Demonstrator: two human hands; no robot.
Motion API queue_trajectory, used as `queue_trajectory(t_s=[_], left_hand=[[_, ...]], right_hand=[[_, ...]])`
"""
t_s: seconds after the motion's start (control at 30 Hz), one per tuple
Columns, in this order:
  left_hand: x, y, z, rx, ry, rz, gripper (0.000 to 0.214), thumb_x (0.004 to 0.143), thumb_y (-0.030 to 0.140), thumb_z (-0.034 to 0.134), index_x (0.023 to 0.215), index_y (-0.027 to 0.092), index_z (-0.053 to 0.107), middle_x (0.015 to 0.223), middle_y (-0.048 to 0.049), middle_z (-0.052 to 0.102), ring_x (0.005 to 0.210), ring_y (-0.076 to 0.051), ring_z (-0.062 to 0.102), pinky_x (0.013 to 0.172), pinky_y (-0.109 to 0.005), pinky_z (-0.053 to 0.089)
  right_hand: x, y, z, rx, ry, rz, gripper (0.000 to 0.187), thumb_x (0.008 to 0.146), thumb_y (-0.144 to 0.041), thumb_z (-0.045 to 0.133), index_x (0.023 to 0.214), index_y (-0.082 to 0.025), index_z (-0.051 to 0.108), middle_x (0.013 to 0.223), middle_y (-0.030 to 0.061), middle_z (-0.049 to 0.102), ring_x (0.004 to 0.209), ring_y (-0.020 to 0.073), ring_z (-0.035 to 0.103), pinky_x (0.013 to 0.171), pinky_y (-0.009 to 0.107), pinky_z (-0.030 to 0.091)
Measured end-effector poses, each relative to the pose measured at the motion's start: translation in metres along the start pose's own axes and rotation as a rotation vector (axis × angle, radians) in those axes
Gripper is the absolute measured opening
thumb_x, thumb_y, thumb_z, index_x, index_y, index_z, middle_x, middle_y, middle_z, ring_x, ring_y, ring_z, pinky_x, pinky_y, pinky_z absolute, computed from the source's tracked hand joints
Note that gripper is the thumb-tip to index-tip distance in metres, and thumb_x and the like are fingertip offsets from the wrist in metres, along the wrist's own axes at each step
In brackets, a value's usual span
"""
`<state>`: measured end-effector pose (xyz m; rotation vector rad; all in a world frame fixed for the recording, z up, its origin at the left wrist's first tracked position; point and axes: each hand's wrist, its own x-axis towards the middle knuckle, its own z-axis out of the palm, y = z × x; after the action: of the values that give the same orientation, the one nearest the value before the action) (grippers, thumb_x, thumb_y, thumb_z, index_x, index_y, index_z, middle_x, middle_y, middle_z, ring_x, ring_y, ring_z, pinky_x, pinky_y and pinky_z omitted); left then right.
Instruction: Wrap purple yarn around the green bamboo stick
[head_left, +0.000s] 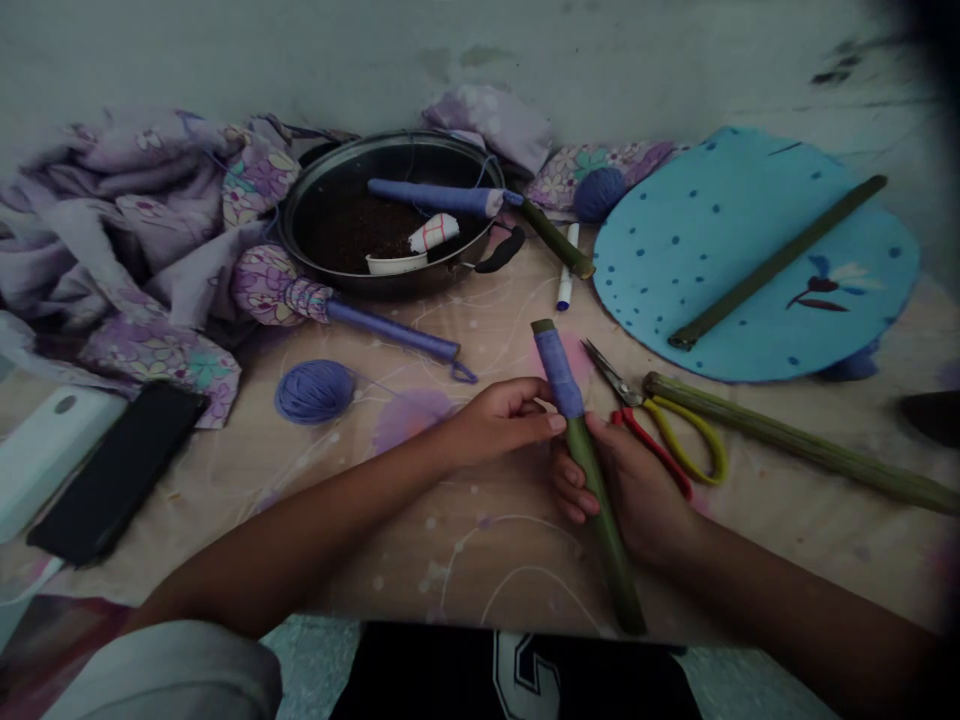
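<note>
My right hand is wrapped round a green stick that points away from me over the table. The stick's far end is wound with blue-purple yarn. My left hand pinches the stick at the lower edge of that winding, thumb and fingers closed on it. A thin strand runs left to a ball of the same yarn lying on the cloth.
Scissors with red and yellow handles lie just right of my hands. Behind are a dark round pan holding a yarn-wrapped stick, another wrapped stick, a white marker, a blue round mat with green sticks, floral cloth, a black phone.
</note>
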<state>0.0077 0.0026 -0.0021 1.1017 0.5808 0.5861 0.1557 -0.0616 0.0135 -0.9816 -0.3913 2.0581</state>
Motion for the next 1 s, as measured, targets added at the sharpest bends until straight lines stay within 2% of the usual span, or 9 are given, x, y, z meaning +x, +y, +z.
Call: queue_trajectory(t_s=[0.07,0.13,0.23,0.4,0.53,0.6,0.83,1.0], left_hand=[[-0.0002,-0.0001,-0.0007,-0.005,0.000,-0.008,0.029,0.073,0.034,0.067,0.088,0.012,0.058,0.069,0.0023,0.054,0.061,-0.006,0.047,0.059,-0.021,0.033],[-0.0012,-0.0003,-0.0006,0.003,0.008,-0.023,0.027,0.074,0.033,0.067,0.088,0.012,0.058,0.069,0.0020,0.055,0.062,-0.007,0.049,0.059,-0.021,0.034],[-0.0028,-0.0011,0.0008,0.005,0.016,-0.032,0.027,0.075,0.033,0.067,0.088,0.012,0.058,0.071,0.0009,0.056,0.063,-0.008,0.051,0.060,-0.021,0.037],[-0.0023,-0.0001,0.0031,-0.042,0.020,0.005,0.026,0.076,0.032,0.066,0.089,0.012,0.059,0.074,0.0002,0.058,0.067,-0.008,0.054,0.065,-0.021,0.041],[-0.0005,0.0033,0.0032,-0.083,0.030,0.014,0.025,0.076,0.033,0.066,0.085,0.012,0.057,0.065,0.0025,0.055,0.060,-0.007,0.053,0.059,-0.020,0.041],[-0.0002,0.0045,0.0028,-0.092,0.027,0.006,0.025,0.076,0.033,0.066,0.083,0.012,0.056,0.062,0.0031,0.055,0.058,-0.007,0.053,0.056,-0.020,0.041],[-0.0005,0.0019,0.0007,-0.112,0.021,-0.015,0.024,0.077,0.033,0.066,0.083,0.012,0.055,0.061,0.0023,0.058,0.056,-0.006,0.054,0.056,-0.019,0.040],[-0.0006,0.0012,0.0014,-0.111,0.006,-0.047,0.026,0.077,0.033,0.065,0.087,0.011,0.056,0.068,-0.0007,0.060,0.062,-0.008,0.058,0.060,-0.021,0.042]], right_hand=[[0.0005,0.0004,-0.0015,-0.010,-0.021,0.015,0.028,0.079,-0.043,0.055,0.067,-0.018,0.051,0.048,-0.0036,0.048,0.035,0.0073,0.038,0.038,0.021,0.039],[0.0008,0.0008,-0.0025,-0.030,-0.028,0.051,0.037,0.082,-0.047,0.049,0.060,-0.017,0.051,0.044,-0.0035,0.044,0.033,0.0071,0.037,0.037,0.021,0.039],[0.0012,0.0001,-0.0022,-0.044,0.009,0.088,0.044,0.084,-0.051,0.045,0.058,-0.016,0.052,0.041,-0.0043,0.042,0.030,0.0064,0.035,0.033,0.020,0.037],[0.0016,-0.0023,-0.0016,-0.038,-0.004,0.094,0.040,0.082,-0.051,0.051,0.062,-0.016,0.052,0.047,-0.0033,0.047,0.033,0.0062,0.039,0.036,0.021,0.041],[0.0012,-0.0014,-0.0028,-0.037,0.020,-0.030,0.023,0.076,-0.039,0.064,0.077,-0.019,0.055,0.065,-0.0019,0.054,0.046,0.0088,0.048,0.036,0.018,0.042],[0.0011,-0.0007,-0.0030,-0.049,0.044,-0.081,0.021,0.073,-0.033,0.069,0.083,-0.020,0.055,0.070,-0.0023,0.054,0.049,0.0088,0.049,0.032,0.016,0.039],[0.0039,0.0011,-0.0037,-0.018,0.044,-0.059,0.020,0.080,-0.037,0.063,0.084,-0.018,0.058,0.076,0.0002,0.056,0.055,0.0101,0.054,0.040,0.021,0.049],[0.0044,0.0010,-0.0065,0.039,0.022,0.003,0.019,0.084,-0.037,0.057,0.083,-0.018,0.056,0.069,-0.0013,0.055,0.047,0.0070,0.048,0.037,0.017,0.042]])
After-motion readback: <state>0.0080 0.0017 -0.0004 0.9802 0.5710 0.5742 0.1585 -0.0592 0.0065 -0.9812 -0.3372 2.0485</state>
